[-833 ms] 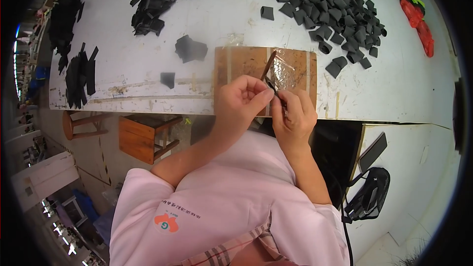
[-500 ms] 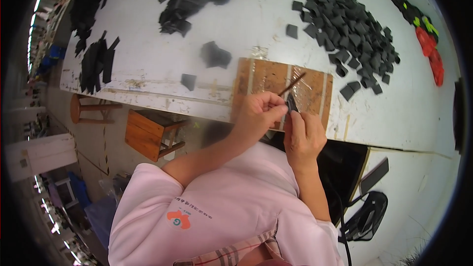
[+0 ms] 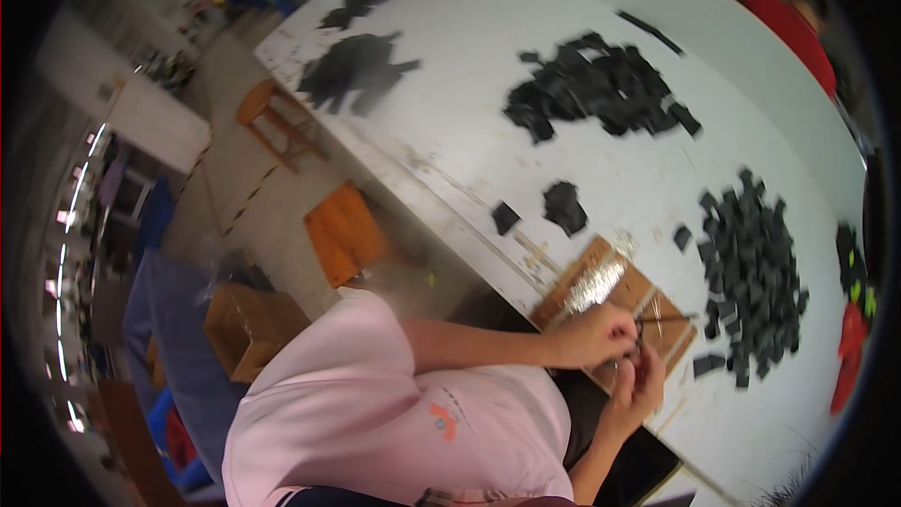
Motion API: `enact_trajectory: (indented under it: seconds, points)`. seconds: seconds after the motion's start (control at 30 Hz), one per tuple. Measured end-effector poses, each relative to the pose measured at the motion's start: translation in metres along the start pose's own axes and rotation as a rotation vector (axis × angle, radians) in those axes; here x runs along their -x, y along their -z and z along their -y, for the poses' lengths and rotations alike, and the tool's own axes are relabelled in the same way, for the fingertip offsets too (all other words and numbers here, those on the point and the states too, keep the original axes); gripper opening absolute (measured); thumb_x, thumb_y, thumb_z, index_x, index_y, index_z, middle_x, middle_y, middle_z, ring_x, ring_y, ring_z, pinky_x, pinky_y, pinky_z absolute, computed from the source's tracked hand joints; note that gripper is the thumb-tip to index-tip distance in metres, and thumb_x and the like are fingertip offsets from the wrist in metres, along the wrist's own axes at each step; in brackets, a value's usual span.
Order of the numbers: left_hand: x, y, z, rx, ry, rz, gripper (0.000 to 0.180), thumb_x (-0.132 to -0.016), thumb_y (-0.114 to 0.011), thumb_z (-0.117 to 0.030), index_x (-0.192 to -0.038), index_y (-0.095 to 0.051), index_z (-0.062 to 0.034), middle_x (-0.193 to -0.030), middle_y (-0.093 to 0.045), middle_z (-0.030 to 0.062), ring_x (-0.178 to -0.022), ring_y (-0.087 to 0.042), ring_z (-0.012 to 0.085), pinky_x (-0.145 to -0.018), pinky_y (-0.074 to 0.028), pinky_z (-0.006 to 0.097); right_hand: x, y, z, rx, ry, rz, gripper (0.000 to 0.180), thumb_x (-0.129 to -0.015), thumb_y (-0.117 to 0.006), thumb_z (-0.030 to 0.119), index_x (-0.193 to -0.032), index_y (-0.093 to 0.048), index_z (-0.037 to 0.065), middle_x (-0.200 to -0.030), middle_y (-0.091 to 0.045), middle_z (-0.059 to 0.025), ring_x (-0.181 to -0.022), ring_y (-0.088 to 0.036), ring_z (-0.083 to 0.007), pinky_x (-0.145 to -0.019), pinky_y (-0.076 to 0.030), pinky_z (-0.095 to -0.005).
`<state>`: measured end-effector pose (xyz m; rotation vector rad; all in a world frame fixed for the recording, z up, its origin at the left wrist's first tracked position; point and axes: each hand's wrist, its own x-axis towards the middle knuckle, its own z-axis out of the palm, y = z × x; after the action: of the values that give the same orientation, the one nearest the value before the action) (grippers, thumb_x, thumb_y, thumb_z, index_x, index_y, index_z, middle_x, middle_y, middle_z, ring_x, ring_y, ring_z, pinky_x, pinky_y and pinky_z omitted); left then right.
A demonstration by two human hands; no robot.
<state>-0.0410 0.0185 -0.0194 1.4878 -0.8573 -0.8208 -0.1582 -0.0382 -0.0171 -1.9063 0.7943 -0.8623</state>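
Head view: turning leftward since the last moment, sliding both hands into the lower right, bringing a brown box [image 3: 246, 333] and another person's red garment [image 3: 788, 26] into sight. Keeping the left hand [image 3: 591, 336] curled narrow, fingertips gathered; blurring too much there to tell if gripping anything. Closing the right hand [image 3: 634, 394] narrowly, thumb toward fingers, on a small black piece [image 3: 638, 344] just beside the left fingertips. Showing a thin dark stick [image 3: 671, 319] jutting rightward from between the hands, a wooden board [image 3: 631, 284] lying beneath them, a shiny strip [image 3: 593, 287] just beyond the left hand. Leaving a heap of short black pieces [image 3: 755, 272] beyond and right of the right hand, a pile of flat black pieces [image 3: 601, 84] well beyond both, a lone black square [image 3: 505, 218] left of the left hand. Shifting the gaze rather than the grip, apparently: still handling the black piece, not yet setting it down.
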Motion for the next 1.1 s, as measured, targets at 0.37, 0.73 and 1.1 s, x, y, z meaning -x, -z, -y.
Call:
enact_trajectory:
  seconds: [0.37,0.73,1.1]
  points:
    - [0.001,-0.012,-0.004,-0.101,-0.255,-0.114,0.008,-0.069,-0.055,-0.001,-0.065,-0.048,0.0000,-0.056,-0.052,0.0111,-0.052,-0.051,0.0249,-0.050,-0.040,0.032,-0.012,0.003,0.008,0.285,0.264,-0.038,0.008,-0.080,-0.051,0.003,-0.083,-0.052,-0.005,-0.074,-0.050,-0.0134,-0.061,-0.050,-0.0281,-0.052,-0.040,-0.0344]
    - [-0.003,-0.008,-0.003,-0.284,-0.317,-0.068,0.008,-0.067,-0.055,-0.001,-0.064,-0.047,-0.0005,-0.057,-0.052,0.0118,-0.055,-0.052,0.0275,-0.051,-0.040,0.035,-0.015,0.010,0.009,0.361,0.257,0.059,0.010,-0.083,-0.046,0.005,-0.078,-0.046,-0.004,-0.069,-0.044,-0.0120,-0.059,-0.044,-0.0250,-0.052,-0.036,-0.0320]
    - [0.002,-0.003,-0.007,-0.150,-0.093,0.004,0.007,-0.065,-0.057,-0.003,-0.062,-0.051,0.0015,-0.055,-0.054,0.0115,-0.050,-0.052,0.0231,-0.046,-0.038,0.032,-0.016,0.018,-0.004,0.212,0.169,0.164,0.015,-0.085,-0.046,0.009,-0.076,-0.043,-0.003,-0.064,-0.041,-0.0076,-0.057,-0.043,-0.0190,-0.052,-0.035,-0.0309]
